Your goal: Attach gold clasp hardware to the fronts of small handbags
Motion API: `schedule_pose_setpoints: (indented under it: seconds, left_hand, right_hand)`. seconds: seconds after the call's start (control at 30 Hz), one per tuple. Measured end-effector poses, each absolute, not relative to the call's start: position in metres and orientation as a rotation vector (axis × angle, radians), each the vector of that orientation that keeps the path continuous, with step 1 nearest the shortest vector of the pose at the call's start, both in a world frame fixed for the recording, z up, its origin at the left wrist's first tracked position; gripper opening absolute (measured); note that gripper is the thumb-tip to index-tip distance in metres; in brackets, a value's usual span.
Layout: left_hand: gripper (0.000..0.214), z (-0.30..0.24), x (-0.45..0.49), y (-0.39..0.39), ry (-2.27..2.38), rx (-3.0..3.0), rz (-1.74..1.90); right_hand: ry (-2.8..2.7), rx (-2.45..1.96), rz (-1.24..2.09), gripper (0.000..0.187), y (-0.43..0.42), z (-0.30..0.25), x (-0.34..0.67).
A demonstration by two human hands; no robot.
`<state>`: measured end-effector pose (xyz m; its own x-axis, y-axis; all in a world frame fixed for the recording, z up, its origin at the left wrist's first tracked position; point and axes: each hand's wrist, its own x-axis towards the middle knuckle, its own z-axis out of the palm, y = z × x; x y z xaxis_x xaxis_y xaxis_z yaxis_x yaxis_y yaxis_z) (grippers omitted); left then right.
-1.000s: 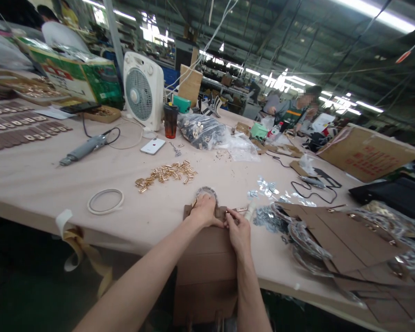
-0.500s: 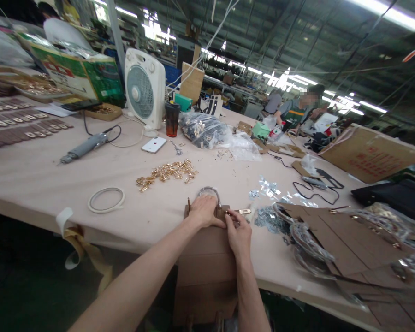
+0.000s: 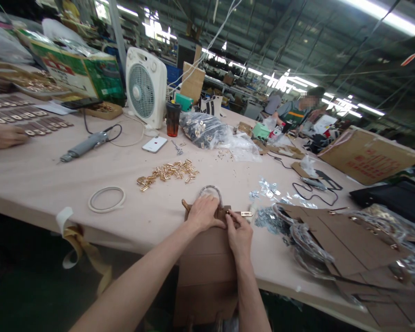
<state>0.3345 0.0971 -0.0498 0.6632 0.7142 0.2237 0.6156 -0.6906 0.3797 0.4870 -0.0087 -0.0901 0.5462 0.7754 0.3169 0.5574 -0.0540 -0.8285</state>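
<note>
My left hand (image 3: 204,213) lies over the top edge of a brown leather-like bag panel (image 3: 205,272), gripping it near a wrapped curved handle (image 3: 210,191). My right hand (image 3: 239,236) pinches a small fitting at the panel's top edge, close to my left hand. A flat gold metal clasp (image 3: 246,213) sticks out to the right of those fingers. A short brown strap end (image 3: 185,204) rises at the panel's upper left corner. The panel runs toward me over the table's edge.
On the pale table lie loose gold fittings (image 3: 167,170), a tape ring (image 3: 107,199), a phone (image 3: 154,144), a power screwdriver (image 3: 85,146) and a fan (image 3: 145,87). Stacked brown panels in plastic (image 3: 346,244) sit to my right. A co-worker's hand (image 3: 5,137) rests at far left.
A co-worker's hand has come in at the left edge. The brown strap end now shows more at the panel's corner, and the view has shifted slightly. My hands stay nearly in place.
</note>
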Motion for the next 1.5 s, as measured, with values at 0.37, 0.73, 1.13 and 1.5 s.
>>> schedule_pose_setpoints:
  seconds: [0.37, 0.73, 1.13, 1.5]
  left_hand:
    - [0.063, -0.045, 0.333, 0.095, 1.051, 2.639, 0.512]
    - [0.049, -0.036, 0.330, 0.095, 1.031, 2.568, 0.477]
    - [0.050, -0.026, 0.352, 0.113, 1.236, 2.228, 0.245]
    - [0.046, -0.021, 0.355, 0.110, 1.241, 2.206, 0.229]
  right_hand:
    - [-1.311, -1.877, -0.122, 0.040, -0.014, -0.074, 0.467]
    - [-1.259, -1.925, -0.089, 0.038, -0.011, -0.073, 0.464]
    - [-1.045, -1.728, 0.197, 0.040, -0.008, -0.076, 0.469]
    - [-0.940, -1.679, 0.232, 0.037, -0.008, -0.076, 0.466]
